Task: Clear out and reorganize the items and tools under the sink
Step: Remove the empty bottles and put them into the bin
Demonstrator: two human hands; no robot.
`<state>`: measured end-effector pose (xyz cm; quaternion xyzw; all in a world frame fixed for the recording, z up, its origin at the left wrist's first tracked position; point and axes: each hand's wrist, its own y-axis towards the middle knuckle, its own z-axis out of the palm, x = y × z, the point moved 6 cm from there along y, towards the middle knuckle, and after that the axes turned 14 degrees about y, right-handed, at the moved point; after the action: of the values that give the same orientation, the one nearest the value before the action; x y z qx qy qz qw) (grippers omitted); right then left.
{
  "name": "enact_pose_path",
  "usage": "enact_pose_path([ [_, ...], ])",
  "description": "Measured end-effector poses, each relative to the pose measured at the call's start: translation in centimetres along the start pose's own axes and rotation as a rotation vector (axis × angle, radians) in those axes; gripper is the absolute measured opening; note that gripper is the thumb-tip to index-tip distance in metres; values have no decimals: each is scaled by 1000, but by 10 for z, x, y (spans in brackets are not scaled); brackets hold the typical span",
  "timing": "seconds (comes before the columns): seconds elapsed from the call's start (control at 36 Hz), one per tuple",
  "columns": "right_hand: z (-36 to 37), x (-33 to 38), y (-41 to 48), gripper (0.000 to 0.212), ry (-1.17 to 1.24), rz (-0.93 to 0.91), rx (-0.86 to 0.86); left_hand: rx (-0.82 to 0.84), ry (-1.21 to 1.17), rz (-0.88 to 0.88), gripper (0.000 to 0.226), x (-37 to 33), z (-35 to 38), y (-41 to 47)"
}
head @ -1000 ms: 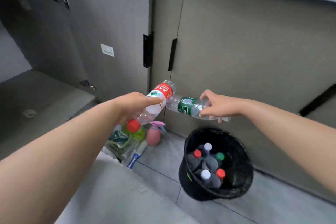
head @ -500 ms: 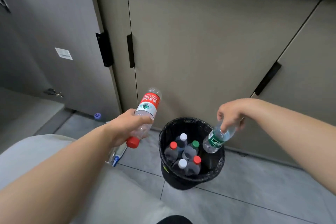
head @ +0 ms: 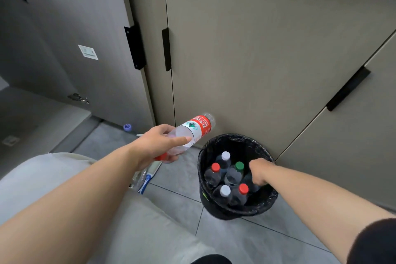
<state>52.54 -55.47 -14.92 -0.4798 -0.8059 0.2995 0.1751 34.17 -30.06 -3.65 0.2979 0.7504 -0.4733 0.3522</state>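
Fingers (head: 180, 140) of the left hand (head: 156, 146) wrap round the red bottle (head: 194, 129). Its cap end is near and low, and its bottom end points up and far. It hangs in the air just left of the bin (head: 214, 210), I think waiting for its turn to go in. The right hand (head: 258, 172) is down inside the bin on the right side, beside the bottles (head: 232, 176) that stand caps up. Standing up, more can fit, I guess. Its fingers point down and are hidden, so I cannot tell if they grip anything. Half a second ago this hand held the green bottle in the air over the bin's right edge. Now the hand is low inside, so that bottle is likely being set down. The red bottle is about where it was, left of the bin
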Motion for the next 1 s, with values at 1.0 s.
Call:
enact_pose_path([
  [1.0, -126, 143, -94, 63, 440, -939, -522, -94, -55, 287, 32, -31, 2, -18],
])
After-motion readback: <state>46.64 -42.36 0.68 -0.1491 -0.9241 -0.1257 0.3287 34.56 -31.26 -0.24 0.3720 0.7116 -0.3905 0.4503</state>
